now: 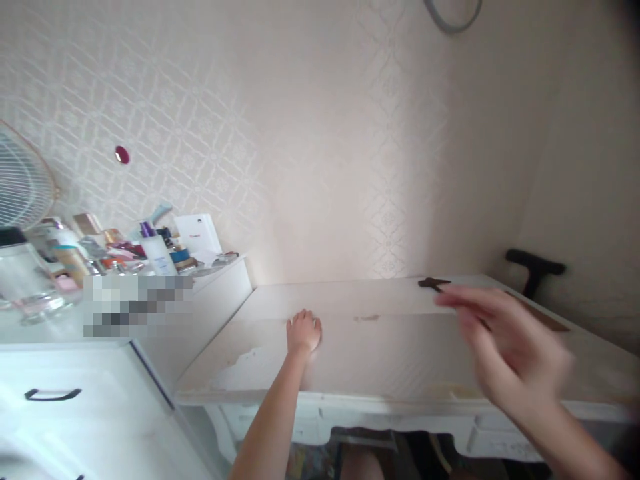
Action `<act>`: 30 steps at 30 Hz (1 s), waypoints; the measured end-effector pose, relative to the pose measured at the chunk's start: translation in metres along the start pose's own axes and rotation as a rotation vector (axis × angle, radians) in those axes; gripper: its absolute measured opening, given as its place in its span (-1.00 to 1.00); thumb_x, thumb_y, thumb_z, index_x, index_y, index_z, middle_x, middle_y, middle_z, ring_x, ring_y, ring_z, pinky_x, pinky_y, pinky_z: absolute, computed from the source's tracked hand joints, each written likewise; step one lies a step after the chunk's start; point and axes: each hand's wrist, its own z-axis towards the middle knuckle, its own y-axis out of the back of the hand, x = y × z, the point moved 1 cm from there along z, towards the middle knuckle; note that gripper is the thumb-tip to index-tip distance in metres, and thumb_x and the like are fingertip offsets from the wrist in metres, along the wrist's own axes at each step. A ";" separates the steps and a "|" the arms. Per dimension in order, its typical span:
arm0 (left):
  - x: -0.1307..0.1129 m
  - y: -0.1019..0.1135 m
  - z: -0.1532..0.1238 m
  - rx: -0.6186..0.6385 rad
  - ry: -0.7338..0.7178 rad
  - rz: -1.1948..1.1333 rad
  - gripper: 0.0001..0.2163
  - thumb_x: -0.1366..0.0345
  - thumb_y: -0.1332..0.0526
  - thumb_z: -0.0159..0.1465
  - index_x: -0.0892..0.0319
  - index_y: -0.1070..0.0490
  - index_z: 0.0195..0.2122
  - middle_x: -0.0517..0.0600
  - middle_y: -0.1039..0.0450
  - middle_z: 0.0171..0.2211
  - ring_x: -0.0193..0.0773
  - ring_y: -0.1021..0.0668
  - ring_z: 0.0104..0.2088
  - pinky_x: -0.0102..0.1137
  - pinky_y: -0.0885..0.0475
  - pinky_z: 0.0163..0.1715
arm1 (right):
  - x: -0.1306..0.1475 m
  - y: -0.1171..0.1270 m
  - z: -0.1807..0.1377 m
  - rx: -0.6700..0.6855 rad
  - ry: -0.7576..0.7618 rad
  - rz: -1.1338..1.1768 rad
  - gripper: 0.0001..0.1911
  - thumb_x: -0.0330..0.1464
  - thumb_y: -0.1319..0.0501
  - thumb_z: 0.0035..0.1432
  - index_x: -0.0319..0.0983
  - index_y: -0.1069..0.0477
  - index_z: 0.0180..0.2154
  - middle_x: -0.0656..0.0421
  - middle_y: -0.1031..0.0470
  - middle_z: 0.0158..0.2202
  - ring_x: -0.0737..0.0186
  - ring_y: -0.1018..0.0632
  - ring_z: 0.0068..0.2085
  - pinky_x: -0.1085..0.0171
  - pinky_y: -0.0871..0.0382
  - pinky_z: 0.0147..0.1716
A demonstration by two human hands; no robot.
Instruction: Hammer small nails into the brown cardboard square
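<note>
The left hand (303, 331), grip curled and empty, is bracing on the worktop (400, 360) while the open-gripped right hand (505, 347) is hovering by the dark stick (433, 283), apparently needing a lower, closing reach.

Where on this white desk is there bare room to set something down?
Free: the desk top between the left hand and the right hand, and the back strip along the wall, from the cabinet to the dark stick. Crowded: the cabinet top on the left, packed with bottles and jars.
</note>
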 end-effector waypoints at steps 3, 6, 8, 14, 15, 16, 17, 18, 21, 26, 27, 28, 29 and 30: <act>0.000 0.002 0.000 -0.012 -0.006 0.007 -0.63 0.25 0.06 0.30 0.20 -0.35 0.04 0.13 -0.28 0.15 -0.13 -0.32 0.15 -0.18 -0.15 0.14 | -0.061 -0.037 -0.010 0.283 -0.199 -0.341 -0.59 -0.30 0.01 0.23 -0.29 -0.30 0.07 -0.08 -0.34 0.08 -0.02 -0.34 0.12 -0.01 -0.24 0.05; 0.001 0.002 0.000 -0.012 -0.008 0.004 -0.63 0.26 0.06 0.29 0.21 -0.37 0.03 0.13 -0.30 0.13 -0.13 -0.34 0.13 -0.20 -0.17 0.12 | -0.127 -0.067 -0.044 0.704 -0.434 -0.643 -0.55 -0.23 -0.01 0.20 -0.30 -0.34 0.05 -0.09 -0.29 0.15 -0.18 -0.23 0.19 -0.20 -0.11 0.08; 0.001 0.002 0.000 -0.023 -0.004 0.004 -0.64 0.26 0.05 0.29 0.22 -0.38 0.01 0.14 -0.31 0.12 -0.13 -0.36 0.12 -0.20 -0.18 0.12 | -0.151 -0.074 -0.065 0.781 -0.432 -0.711 -0.53 -0.25 0.11 0.25 -0.29 -0.31 0.08 -0.04 -0.26 0.18 -0.06 -0.23 0.20 -0.16 -0.06 0.12; 0.000 0.004 -0.001 -0.023 -0.004 0.005 -0.64 0.27 0.05 0.28 0.23 -0.39 0.00 0.15 -0.32 0.11 -0.13 -0.35 0.12 -0.17 -0.18 0.12 | -0.150 -0.071 -0.074 0.803 -0.425 -0.725 -0.50 -0.26 0.15 0.26 -0.29 -0.29 0.11 -0.05 -0.22 0.20 0.01 -0.24 0.20 -0.10 -0.02 0.14; 0.000 0.004 -0.001 -0.021 -0.005 0.004 -0.64 0.27 0.05 0.28 0.23 -0.39 0.00 0.15 -0.32 0.11 -0.13 -0.35 0.13 -0.18 -0.17 0.12 | -0.148 -0.070 -0.072 0.802 -0.428 -0.724 -0.51 -0.26 0.15 0.26 -0.29 -0.29 0.11 -0.05 -0.22 0.20 0.01 -0.24 0.20 -0.09 -0.02 0.14; 0.000 0.004 -0.001 -0.021 -0.007 0.005 -0.64 0.27 0.05 0.28 0.23 -0.39 0.00 0.15 -0.32 0.11 -0.13 -0.35 0.13 -0.19 -0.17 0.12 | -0.146 -0.071 -0.071 0.801 -0.431 -0.722 -0.51 -0.27 0.14 0.26 -0.29 -0.29 0.11 -0.05 -0.22 0.20 0.01 -0.24 0.20 -0.08 -0.03 0.13; 0.000 0.004 -0.002 -0.024 -0.010 0.007 -0.64 0.27 0.06 0.28 0.23 -0.39 0.00 0.15 -0.33 0.11 -0.14 -0.35 0.13 -0.19 -0.18 0.12 | -0.146 -0.071 -0.069 0.801 -0.434 -0.720 -0.51 -0.27 0.14 0.26 -0.29 -0.29 0.11 -0.05 -0.23 0.20 0.01 -0.24 0.19 -0.08 -0.03 0.13; 0.000 0.004 -0.002 -0.028 -0.010 0.010 -0.64 0.27 0.06 0.28 0.23 -0.39 0.00 0.14 -0.33 0.11 -0.14 -0.35 0.12 -0.19 -0.18 0.12 | -0.145 -0.071 -0.068 0.801 -0.438 -0.719 -0.51 -0.28 0.14 0.25 -0.30 -0.29 0.11 -0.05 -0.23 0.20 0.01 -0.24 0.19 -0.08 -0.02 0.13; 0.000 0.004 -0.002 -0.034 -0.008 0.025 -0.64 0.26 0.05 0.28 0.23 -0.39 0.00 0.15 -0.33 0.10 -0.13 -0.38 0.10 -0.20 -0.20 0.10 | -0.146 -0.072 -0.068 0.805 -0.444 -0.715 -0.51 -0.28 0.13 0.25 -0.30 -0.30 0.10 -0.06 -0.23 0.19 0.02 -0.25 0.18 -0.08 -0.01 0.14; -0.001 0.006 -0.002 -0.034 -0.016 0.051 -0.65 0.27 0.06 0.29 0.22 -0.40 -0.02 0.14 -0.36 0.08 -0.15 -0.40 0.08 -0.24 -0.23 0.08 | -0.146 -0.072 -0.069 0.809 -0.446 -0.720 -0.51 -0.28 0.12 0.25 -0.30 -0.30 0.10 -0.05 -0.24 0.19 0.02 -0.25 0.19 -0.06 0.00 0.14; -0.001 0.006 -0.002 -0.034 -0.014 0.053 -0.65 0.27 0.06 0.29 0.22 -0.40 -0.03 0.14 -0.36 0.08 -0.14 -0.40 0.08 -0.24 -0.23 0.08 | -0.146 -0.072 -0.068 0.810 -0.446 -0.721 -0.52 -0.28 0.12 0.25 -0.30 -0.30 0.10 -0.05 -0.24 0.19 0.02 -0.25 0.19 -0.06 0.00 0.14; -0.001 0.006 -0.002 -0.034 -0.013 0.054 -0.65 0.27 0.06 0.29 0.22 -0.40 -0.03 0.14 -0.36 0.08 -0.14 -0.40 0.08 -0.23 -0.23 0.08 | -0.146 -0.072 -0.068 0.810 -0.445 -0.721 -0.52 -0.28 0.12 0.25 -0.30 -0.30 0.10 -0.05 -0.24 0.19 0.02 -0.25 0.19 -0.06 0.00 0.14; -0.001 0.005 -0.001 -0.035 -0.013 0.055 -0.65 0.27 0.06 0.29 0.23 -0.40 -0.02 0.14 -0.36 0.08 -0.14 -0.40 0.08 -0.23 -0.23 0.08 | -0.146 -0.072 -0.069 0.809 -0.445 -0.722 -0.52 -0.28 0.12 0.25 -0.30 -0.31 0.10 -0.05 -0.23 0.19 0.02 -0.25 0.19 -0.06 0.00 0.14; 0.000 0.005 -0.001 -0.036 -0.014 0.055 -0.65 0.26 0.05 0.29 0.23 -0.40 -0.02 0.14 -0.36 0.08 -0.14 -0.40 0.08 -0.24 -0.23 0.08 | -0.146 -0.073 -0.069 0.807 -0.445 -0.722 -0.52 -0.29 0.12 0.25 -0.30 -0.31 0.10 -0.06 -0.23 0.20 0.02 -0.25 0.19 -0.06 0.00 0.14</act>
